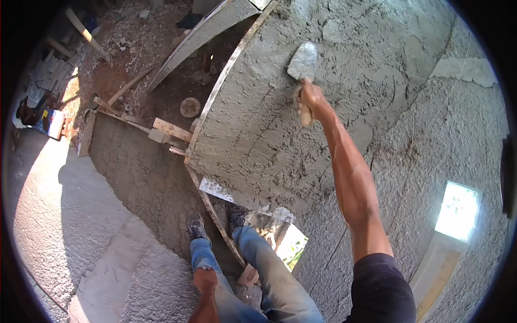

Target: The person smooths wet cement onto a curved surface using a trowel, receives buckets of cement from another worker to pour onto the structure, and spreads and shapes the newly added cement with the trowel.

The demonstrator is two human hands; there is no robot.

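Note:
My right hand (311,101) is closed around the wooden handle of a trowel (303,62). The trowel's metal blade lies against rough wet mortar (280,129) on a wall-like surface, pointing away from me. My right arm is stretched out over the mortar. Low in the view, what looks like my left hand (205,276) rests at my left knee, on the jeans. Its fingers cannot be made out.
A wooden edge board (223,81) borders the mortar on the left. Beyond it are a curved concrete piece (202,40), a short plank (172,130) and a round bucket-like object (190,107). A bright glass block (458,211) sits at right. My boots (196,224) stand beside a narrow strip (218,220).

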